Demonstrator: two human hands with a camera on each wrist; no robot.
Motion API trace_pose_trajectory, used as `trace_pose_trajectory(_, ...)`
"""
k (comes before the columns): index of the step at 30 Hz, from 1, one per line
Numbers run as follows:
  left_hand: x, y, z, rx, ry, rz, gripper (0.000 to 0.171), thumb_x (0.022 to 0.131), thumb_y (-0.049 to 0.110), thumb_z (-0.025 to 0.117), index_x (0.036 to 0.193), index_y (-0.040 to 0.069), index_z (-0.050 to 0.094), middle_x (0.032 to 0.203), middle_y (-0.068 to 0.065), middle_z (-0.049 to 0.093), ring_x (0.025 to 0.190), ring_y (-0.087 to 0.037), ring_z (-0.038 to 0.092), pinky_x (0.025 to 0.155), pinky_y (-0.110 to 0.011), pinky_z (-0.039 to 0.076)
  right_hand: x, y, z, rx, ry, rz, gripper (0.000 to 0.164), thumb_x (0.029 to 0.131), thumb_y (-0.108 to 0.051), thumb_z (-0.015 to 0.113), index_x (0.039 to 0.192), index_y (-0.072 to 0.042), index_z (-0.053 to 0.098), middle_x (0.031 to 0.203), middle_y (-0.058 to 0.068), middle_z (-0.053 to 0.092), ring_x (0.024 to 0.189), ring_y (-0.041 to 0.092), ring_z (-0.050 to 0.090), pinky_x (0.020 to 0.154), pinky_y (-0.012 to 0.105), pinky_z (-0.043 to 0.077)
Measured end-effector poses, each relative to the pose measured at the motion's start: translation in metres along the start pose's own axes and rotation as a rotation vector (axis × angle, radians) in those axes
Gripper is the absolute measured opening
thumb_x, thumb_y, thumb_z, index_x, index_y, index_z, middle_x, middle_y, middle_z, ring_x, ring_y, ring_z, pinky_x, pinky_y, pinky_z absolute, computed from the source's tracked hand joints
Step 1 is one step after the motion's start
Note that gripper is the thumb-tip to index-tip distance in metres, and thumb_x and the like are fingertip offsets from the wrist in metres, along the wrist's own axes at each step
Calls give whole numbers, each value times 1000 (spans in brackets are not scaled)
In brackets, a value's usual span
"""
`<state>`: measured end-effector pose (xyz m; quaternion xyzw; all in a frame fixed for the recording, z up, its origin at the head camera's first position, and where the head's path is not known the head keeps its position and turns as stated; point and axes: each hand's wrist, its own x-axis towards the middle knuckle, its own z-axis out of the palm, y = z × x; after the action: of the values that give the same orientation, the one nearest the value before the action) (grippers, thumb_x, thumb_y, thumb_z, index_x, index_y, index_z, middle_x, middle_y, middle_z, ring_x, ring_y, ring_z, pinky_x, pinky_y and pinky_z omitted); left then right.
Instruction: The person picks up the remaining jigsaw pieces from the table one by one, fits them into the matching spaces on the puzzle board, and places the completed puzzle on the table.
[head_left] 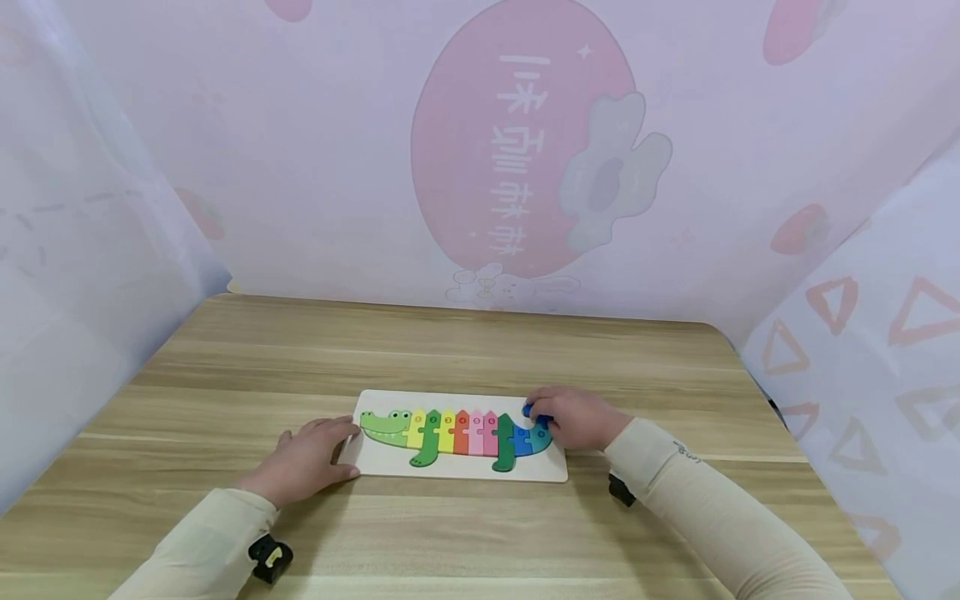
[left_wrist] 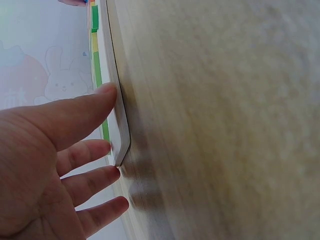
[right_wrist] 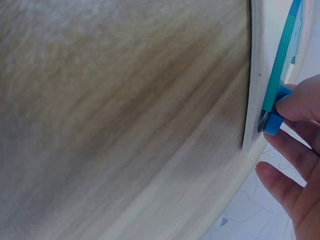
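A crocodile puzzle board (head_left: 465,469) lies flat on the table, its body filled with coloured, numbered pieces from a green head (head_left: 386,427) to blue pieces near the tail. At the tail end my right hand (head_left: 581,419) pinches a dark blue puzzle piece (right_wrist: 274,123) between thumb and fingers. In the right wrist view that piece sits slightly raised, right beside a teal piece (right_wrist: 280,65). My left hand (head_left: 307,457) rests at the board's left end, thumb (left_wrist: 107,95) against its edge and the other fingers extended near the corner.
The wood-grain table (head_left: 450,533) extends on all sides of the board. Behind it rises a pale printed backdrop (head_left: 337,167), with more printed sheets at both sides. Black wrist-worn devices (head_left: 270,558) hang below both sleeves.
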<state>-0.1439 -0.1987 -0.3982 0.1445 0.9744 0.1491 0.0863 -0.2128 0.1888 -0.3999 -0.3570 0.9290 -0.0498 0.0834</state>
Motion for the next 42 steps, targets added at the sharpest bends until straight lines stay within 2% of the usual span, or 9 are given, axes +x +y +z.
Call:
trace_pose_trajectory(21, 0, -1, 0, 3, 9, 20, 56, 80, 30, 77, 127, 3, 59, 138, -23, 50, 123, -48, 46, 88, -81, 27, -1, -1, 0, 15, 5, 13, 22, 93, -9, 61, 112, -12, 71, 133, 4, 59, 121, 22, 58, 101, 40, 46)
trace_pose_trajectory(29, 3, -2, 0, -1, 1, 11, 56, 81, 30, 77, 127, 3, 59, 139, -23, 50, 124, -48, 46, 88, -82, 26, -4, -1, -1, -9, 36, 33, 25, 92, -11, 62, 116, -13, 70, 135, 5, 58, 123, 22, 55, 102, 40, 45)
trace_pose_trajectory(42, 6, -4, 0, 1, 14, 4, 56, 79, 27, 79, 125, 2, 60, 138, -25, 49, 123, -50, 46, 88, -82, 26, -8, -2, -7, -14, 114, 20, 20, 90, -8, 62, 108, -11, 70, 133, 10, 58, 119, 27, 57, 99, 44, 48)
